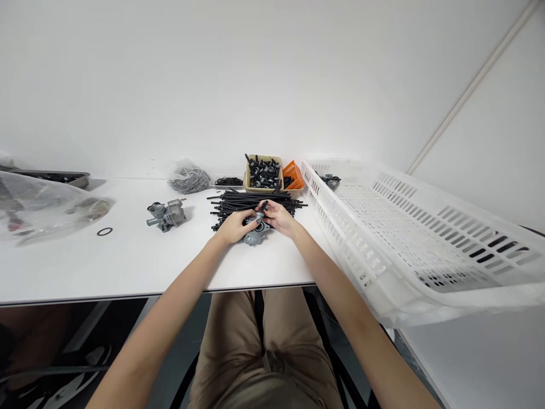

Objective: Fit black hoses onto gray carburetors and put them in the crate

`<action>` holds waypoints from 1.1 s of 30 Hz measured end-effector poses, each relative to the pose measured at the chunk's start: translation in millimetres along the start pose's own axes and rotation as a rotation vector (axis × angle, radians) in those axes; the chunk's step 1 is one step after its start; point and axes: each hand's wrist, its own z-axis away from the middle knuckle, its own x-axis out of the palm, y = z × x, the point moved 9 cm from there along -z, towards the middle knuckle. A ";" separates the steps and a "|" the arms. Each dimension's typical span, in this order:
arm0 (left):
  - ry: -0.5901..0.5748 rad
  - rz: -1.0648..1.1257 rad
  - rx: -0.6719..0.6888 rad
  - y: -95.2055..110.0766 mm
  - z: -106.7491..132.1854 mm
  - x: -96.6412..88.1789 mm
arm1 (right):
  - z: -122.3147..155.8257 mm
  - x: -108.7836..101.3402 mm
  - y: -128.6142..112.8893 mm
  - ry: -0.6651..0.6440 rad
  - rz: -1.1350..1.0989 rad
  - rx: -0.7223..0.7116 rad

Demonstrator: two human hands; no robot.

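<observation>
A grey metal carburetor body (256, 232) rests on the white table between my two hands. My left hand (235, 225) is curled around its left side, fingers closed on it. My right hand (276, 215) pinches a short black rubber tube (263, 205) at the part's top. Just behind them lies a pile of long black tubes (251, 201). A second grey carburetor body (167, 214) sits apart to the left.
A beige bin of black fittings (263, 172) and a small orange basket (293, 174) stand at the back. A big white slotted crate (409, 233) fills the right, holding one grey part (331, 181). Plastic bags (40, 204) and a black O-ring (104, 231) lie left.
</observation>
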 end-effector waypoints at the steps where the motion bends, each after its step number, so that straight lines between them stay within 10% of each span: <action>1: -0.001 -0.001 -0.003 -0.9 -0.1 0.4 | 0.2 0.0 0.6 -0.003 -0.001 0.009; 19: -0.003 -0.020 -0.009 1.7 -0.1 -0.3 | -6.4 -30.0 3.2 0.204 0.152 -0.038; 25: 0.047 0.011 -0.031 -1.7 0.4 -2.3 | 1.8 -2.2 1.6 -0.014 0.118 0.053; 33: 0.048 -0.048 -0.049 -1.4 1.8 -3.7 | 2.6 -1.7 -1.4 0.047 0.134 0.017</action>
